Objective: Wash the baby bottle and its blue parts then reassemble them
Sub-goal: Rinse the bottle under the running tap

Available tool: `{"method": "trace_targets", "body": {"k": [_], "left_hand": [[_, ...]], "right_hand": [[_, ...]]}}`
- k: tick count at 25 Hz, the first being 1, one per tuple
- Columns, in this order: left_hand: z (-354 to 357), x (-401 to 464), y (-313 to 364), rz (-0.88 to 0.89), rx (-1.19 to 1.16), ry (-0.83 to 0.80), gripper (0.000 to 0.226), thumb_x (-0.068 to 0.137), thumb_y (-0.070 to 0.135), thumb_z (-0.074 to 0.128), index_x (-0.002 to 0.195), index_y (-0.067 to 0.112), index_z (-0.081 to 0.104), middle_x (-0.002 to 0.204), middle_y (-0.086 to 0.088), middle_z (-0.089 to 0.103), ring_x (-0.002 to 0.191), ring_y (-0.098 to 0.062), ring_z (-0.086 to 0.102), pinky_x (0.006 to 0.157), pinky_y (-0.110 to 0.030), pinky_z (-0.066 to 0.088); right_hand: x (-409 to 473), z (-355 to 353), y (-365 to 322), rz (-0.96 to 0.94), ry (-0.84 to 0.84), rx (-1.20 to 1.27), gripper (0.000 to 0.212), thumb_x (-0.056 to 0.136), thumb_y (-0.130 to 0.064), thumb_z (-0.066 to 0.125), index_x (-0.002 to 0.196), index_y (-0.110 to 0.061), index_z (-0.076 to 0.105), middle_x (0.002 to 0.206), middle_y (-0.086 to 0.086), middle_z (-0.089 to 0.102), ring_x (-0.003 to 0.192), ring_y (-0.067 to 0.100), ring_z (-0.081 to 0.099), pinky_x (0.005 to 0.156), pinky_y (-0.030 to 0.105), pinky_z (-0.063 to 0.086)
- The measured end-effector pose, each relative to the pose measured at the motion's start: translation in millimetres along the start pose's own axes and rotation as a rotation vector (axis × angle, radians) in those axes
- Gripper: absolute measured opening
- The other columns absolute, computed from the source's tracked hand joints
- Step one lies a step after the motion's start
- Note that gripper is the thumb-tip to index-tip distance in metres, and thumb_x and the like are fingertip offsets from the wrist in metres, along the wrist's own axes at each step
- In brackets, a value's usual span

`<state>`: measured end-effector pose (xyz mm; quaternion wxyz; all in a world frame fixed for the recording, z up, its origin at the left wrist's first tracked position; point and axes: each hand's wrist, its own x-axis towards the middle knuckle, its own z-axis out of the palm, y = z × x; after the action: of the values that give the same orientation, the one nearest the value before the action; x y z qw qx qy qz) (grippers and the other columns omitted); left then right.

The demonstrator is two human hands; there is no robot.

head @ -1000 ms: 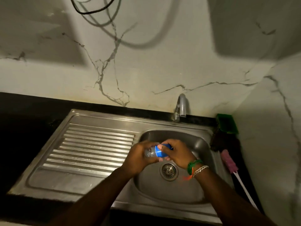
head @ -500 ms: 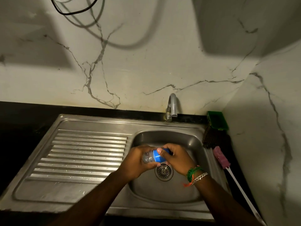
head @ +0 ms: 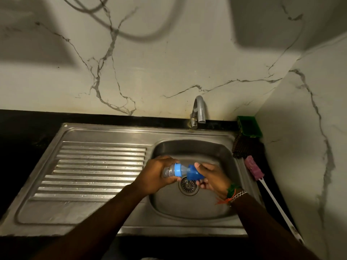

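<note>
Since the earlier frame, the dark blue cap (head: 195, 174) has come away from the bottle: a gap now exposes the light blue collar ring (head: 177, 169) and the clear nipple section between ring and cap, where before your hands were pressed together over them.

You hold the baby bottle (head: 167, 172) on its side above the sink basin (head: 189, 203), over and just left of the drain strainer (head: 188, 186). Its clear body points left and its capped end points right. Your left hand (head: 157, 175) wraps the body, with the grip clamped on the bottle so that only a small clear patch shows between the fingers. Your right hand (head: 212, 178) has its grip closed on the dark blue cap, thumb on top and fingers curled beneath. The cap sits just beside the nipple; whether it still touches it cannot be told.

Your right wrist carries a green and orange thread band (head: 231, 192) and a silver chain bracelet (head: 239, 195).

The ribbed drainboard (head: 93, 169) lies to the left of the basin. The tap (head: 199, 109) stands behind the basin, its spout curved forward, and no water stream is visible. On the black tabletop (head: 22, 132), in the far right corner, a green holder (head: 248, 126) sits against the marble wall (head: 150, 62), with a dark bristled scrubber (head: 242, 147) just in front of it. A bottle brush (head: 262, 182) with a pink head and a white handle lies along the sink's right edge.
</note>
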<state>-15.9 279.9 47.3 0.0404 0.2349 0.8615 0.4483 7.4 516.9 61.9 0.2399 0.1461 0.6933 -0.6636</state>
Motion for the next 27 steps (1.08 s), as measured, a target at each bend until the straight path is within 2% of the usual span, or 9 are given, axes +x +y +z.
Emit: {"method": "trace_targets", "body": {"k": [3,6,8,10,12,17,22,25,27], "left_hand": [[16.1,-6.2,-16.0,-0.117,0.032,0.053,0.056,0.071,0.05,0.085,0.12,0.026,0.071,0.106,0.011,0.069,0.093,-0.006,0.069,0.084,-0.036,0.058],[40.4,-11.1,-27.0,-0.28,-0.037,0.223,0.054,0.072,0.045,0.088,0.119,0.022,0.071,0.108,0.011,0.069,0.096,-0.008,0.068,0.087,-0.02,0.054],[58.5,-12.7,-29.6,-0.36,-0.108,0.256,0.049,0.074,0.042,0.089,0.114,0.02,0.071,0.105,0.008,0.071,0.093,-0.01,0.068,0.084,-0.014,0.051],[76.2,-15.9,-32.1,-0.43,-0.163,0.222,0.052,0.072,0.06,0.078,0.11,0.025,0.069,0.101,0.007,0.074,0.09,-0.011,0.07,0.084,-0.026,0.056],[87.9,-22.0,-33.7,-0.479,-0.165,0.183,0.056,0.07,0.07,0.068,0.11,0.031,0.066,0.097,0.009,0.073,0.088,-0.01,0.07,0.082,-0.03,0.055],[102.2,-34.4,-36.8,-0.518,-0.168,0.141,0.053,0.077,0.069,0.062,0.114,0.031,0.063,0.089,0.008,0.07,0.079,-0.009,0.067,0.077,-0.03,0.054],[100.3,-46.5,-33.6,-0.499,-0.204,0.107,0.051,0.08,0.069,0.062,0.116,0.033,0.064,0.097,0.006,0.071,0.086,-0.014,0.069,0.081,-0.031,0.055],[97.1,-39.5,-19.4,-0.495,-0.223,0.067,0.05,0.079,0.055,0.078,0.12,0.03,0.064,0.099,0.007,0.071,0.089,0.001,0.067,0.079,-0.015,0.049],[96.6,-31.5,-8.2,-0.514,-0.249,0.023,0.059,0.075,0.031,0.09,0.125,0.023,0.06,0.093,0.007,0.068,0.08,0.011,0.064,0.071,-0.006,0.046]], "right_hand": [[18.7,-22.7,23.7,-0.043,0.106,-0.215,0.019,0.097,-0.031,0.065,0.105,-0.013,0.068,0.086,0.006,0.066,0.063,0.016,0.063,0.051,0.024,0.044],[44.3,-59.0,75.8,-0.067,0.216,-0.599,0.015,0.073,-0.028,0.081,0.079,-0.025,0.067,0.082,0.0,0.065,0.08,0.027,0.063,0.068,0.035,0.047],[56.0,-73.7,108.6,0.051,0.231,-0.783,0.025,0.068,-0.018,0.084,0.09,-0.017,0.073,0.1,0.007,0.069,0.098,0.03,0.065,0.08,0.028,0.045],[63.3,-79.6,128.0,0.188,0.168,-0.991,0.037,0.077,-0.013,0.082,0.113,-0.01,0.072,0.125,0.011,0.065,0.119,0.029,0.06,0.096,0.028,0.046],[69.7,-82.2,139.9,0.297,0.076,-1.113,0.042,0.084,-0.016,0.078,0.125,-0.013,0.066,0.135,0.01,0.059,0.128,0.028,0.054,0.106,0.031,0.043],[74.7,-77.7,164.9,0.415,-0.035,-1.248,0.052,0.078,-0.027,0.085,0.125,-0.021,0.063,0.133,0.009,0.06,0.123,0.03,0.059,0.102,0.036,0.05],[68.9,-74.1,150.6,0.368,0.003,-1.171,0.045,0.086,-0.042,0.074,0.124,-0.017,0.065,0.132,0.01,0.063,0.121,0.029,0.06,0.099,0.033,0.049],[54.8,-61.5,107.5,0.22,0.134,-0.706,0.039,0.097,-0.05,0.057,0.106,-0.015,0.072,0.112,0.014,0.072,0.097,0.028,0.068,0.079,0.032,0.049],[37.3,-44.5,72.8,0.229,-0.008,-0.343,0.051,0.097,-0.061,0.048,0.105,-0.017,0.072,0.1,0.016,0.074,0.077,0.023,0.067,0.065,0.03,0.047]]}}
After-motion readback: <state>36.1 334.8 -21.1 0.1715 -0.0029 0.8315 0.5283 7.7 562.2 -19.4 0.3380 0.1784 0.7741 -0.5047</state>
